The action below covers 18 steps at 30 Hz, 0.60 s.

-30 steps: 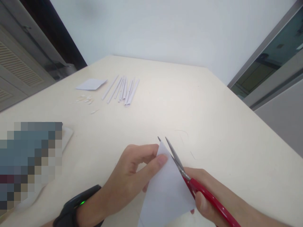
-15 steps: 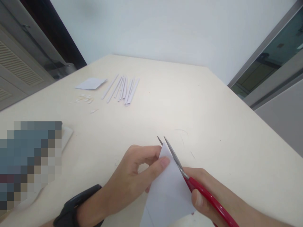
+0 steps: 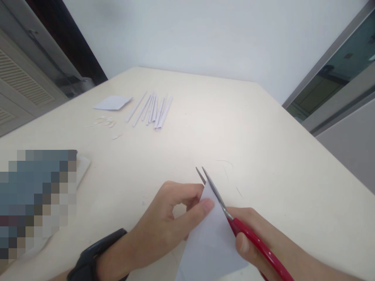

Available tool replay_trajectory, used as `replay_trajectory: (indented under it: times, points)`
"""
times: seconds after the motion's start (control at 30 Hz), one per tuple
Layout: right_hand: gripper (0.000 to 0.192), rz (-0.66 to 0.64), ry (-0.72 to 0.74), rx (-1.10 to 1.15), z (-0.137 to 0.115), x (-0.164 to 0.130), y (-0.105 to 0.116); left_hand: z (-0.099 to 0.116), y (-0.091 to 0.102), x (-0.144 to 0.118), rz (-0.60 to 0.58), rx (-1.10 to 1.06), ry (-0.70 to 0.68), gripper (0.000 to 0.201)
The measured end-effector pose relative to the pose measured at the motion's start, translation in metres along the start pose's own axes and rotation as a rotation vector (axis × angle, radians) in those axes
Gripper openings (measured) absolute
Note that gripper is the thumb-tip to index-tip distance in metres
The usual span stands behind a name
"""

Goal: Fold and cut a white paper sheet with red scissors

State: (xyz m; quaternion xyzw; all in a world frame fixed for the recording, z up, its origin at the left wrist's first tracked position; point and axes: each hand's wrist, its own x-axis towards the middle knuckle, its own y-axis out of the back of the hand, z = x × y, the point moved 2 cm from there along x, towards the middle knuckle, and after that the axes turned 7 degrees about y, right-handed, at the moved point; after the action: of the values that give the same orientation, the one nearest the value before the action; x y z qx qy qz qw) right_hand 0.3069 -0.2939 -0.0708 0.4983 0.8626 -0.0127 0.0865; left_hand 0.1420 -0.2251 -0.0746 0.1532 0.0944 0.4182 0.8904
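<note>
The folded white paper (image 3: 209, 238) is held just above the near edge of the table (image 3: 263, 148), its tip pointing away from the person. The left hand (image 3: 166, 222) pinches the paper's left edge between thumb and fingers. The right hand (image 3: 258, 242), closed around the red-handled scissors (image 3: 231, 218), lies to the paper's right, with the nearly closed blades running along its upper right edge.
</note>
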Motion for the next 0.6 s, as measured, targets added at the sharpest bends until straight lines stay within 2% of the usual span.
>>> replay_trajectory:
  times: [0.2,0.33,0.6]
  points:
    - [0.036,0.028,-0.041,-0.075,0.0003,-0.0028,0.0001,-0.0009,0.001,0.0008,-0.032,-0.153,0.026,0.029]
    - [0.04,0.055,-0.059,-0.101,-0.0014,-0.0049,0.0,-0.0014,0.0019,0.0011,-0.064,-0.292,0.03,0.027]
    - [0.035,0.112,-0.074,-0.181,-0.0082,-0.0056,0.0007,0.0029,0.0002,0.0013,-0.067,-0.311,0.052,0.029]
